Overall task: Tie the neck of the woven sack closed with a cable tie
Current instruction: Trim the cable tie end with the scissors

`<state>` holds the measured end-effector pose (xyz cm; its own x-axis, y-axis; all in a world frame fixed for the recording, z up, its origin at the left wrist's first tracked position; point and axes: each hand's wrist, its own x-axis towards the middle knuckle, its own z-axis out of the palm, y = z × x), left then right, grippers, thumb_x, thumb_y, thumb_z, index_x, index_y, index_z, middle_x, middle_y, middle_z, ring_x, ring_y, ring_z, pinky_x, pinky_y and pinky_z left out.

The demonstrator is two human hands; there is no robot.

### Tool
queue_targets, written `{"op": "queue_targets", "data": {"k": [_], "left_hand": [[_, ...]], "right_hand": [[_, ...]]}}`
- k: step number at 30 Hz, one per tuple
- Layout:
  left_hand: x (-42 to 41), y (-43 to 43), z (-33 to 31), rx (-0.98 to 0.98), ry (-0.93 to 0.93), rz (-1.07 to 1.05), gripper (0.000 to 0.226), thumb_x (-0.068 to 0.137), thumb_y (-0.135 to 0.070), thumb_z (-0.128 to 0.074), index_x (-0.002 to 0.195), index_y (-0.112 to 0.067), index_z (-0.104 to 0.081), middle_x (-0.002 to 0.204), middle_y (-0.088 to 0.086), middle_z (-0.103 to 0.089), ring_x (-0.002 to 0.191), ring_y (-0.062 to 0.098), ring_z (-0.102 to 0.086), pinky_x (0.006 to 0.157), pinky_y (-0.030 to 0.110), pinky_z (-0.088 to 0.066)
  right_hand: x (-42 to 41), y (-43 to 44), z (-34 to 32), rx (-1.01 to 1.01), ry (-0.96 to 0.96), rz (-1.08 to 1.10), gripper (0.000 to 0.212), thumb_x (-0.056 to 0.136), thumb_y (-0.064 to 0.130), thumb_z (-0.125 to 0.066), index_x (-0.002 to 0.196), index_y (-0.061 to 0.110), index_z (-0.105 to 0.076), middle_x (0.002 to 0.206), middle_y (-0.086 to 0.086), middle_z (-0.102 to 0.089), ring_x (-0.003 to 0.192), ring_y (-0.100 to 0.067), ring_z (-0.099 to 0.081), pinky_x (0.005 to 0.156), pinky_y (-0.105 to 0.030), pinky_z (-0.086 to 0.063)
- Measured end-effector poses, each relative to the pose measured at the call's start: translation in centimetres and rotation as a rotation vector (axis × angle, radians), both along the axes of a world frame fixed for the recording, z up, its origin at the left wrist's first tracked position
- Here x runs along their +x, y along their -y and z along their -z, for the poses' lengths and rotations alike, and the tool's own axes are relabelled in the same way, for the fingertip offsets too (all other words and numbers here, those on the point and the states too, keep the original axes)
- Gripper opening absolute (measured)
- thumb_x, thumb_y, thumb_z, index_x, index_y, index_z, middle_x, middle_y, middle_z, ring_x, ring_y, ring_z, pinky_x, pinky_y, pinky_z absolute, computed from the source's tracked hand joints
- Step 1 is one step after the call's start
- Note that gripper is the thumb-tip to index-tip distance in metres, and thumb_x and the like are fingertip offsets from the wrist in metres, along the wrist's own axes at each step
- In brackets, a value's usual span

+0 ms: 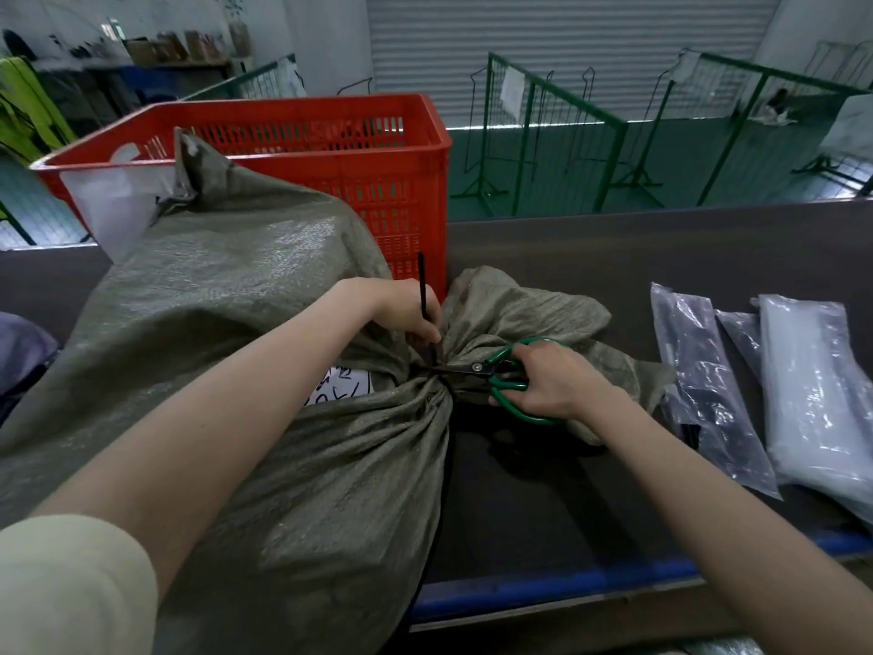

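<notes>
A grey-green woven sack (pixel 264 295) lies full on the dark table, its neck gathered into tight folds at the middle. A black cable tie (pixel 422 286) circles the neck, and its long free tail stands upright. My left hand (pixel 410 314) pinches that tail just above the neck. My right hand (pixel 552 378) grips green-handled scissors (pixel 508 375). Their blades point left and reach the tie's tail right at the neck. The loose mouth of the sack fans out to the right, behind the scissors.
A red slatted plastic crate (pixel 378 148) stands behind the sack. Clear plastic packs (pixel 708 385) of cable ties lie on the table (pixel 661 257) at the right. The table's blue front edge (pixel 567 583) runs below. Green wire racks stand on the floor beyond.
</notes>
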<state>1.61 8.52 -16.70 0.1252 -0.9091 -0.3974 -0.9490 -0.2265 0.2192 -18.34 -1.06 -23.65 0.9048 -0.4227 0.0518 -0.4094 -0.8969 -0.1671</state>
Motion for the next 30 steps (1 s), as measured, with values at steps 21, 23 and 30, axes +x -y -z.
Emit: {"op": "queue_targets", "data": {"k": [21,23,30], "left_hand": [[0.6,-0.2,0.5,-0.066,0.028,0.078,0.019,0.091,-0.025,-0.052,0.076,-0.015,-0.056,0.067,-0.010,-0.049,0.075,0.016,-0.048,0.076,0.032,-0.041],[0.5,-0.2,0.4,-0.087,0.007,0.053,0.020,0.092,-0.025,-0.051,0.075,-0.016,-0.055,0.068,-0.010,-0.050,0.074,0.015,-0.049,0.074,0.030,-0.040],[-1.5,1.0,0.2,-0.046,-0.359,-0.106,0.025,0.093,-0.024,-0.051,0.070,-0.016,-0.059,0.068,-0.003,-0.063,0.062,0.007,-0.063,0.064,0.022,-0.050]], "right_hand": [[1.8,1.0,-3.7,-0.372,-0.339,-0.220,0.049,0.086,0.047,-0.053,0.099,0.000,-0.063,0.100,-0.017,-0.067,0.092,-0.033,-0.062,0.071,-0.033,-0.043],[1.7,1.0,-3.5,-0.408,-0.346,-0.226,0.049,0.088,0.046,-0.050,0.101,0.001,-0.062,0.103,-0.017,-0.067,0.095,-0.034,-0.062,0.076,-0.035,-0.045],[-1.1,2.6,-2.3,-0.321,-0.185,0.025,0.049,0.086,0.051,-0.047,0.104,0.008,-0.061,0.104,-0.012,-0.069,0.099,-0.030,-0.063,0.078,-0.033,-0.045]]}}
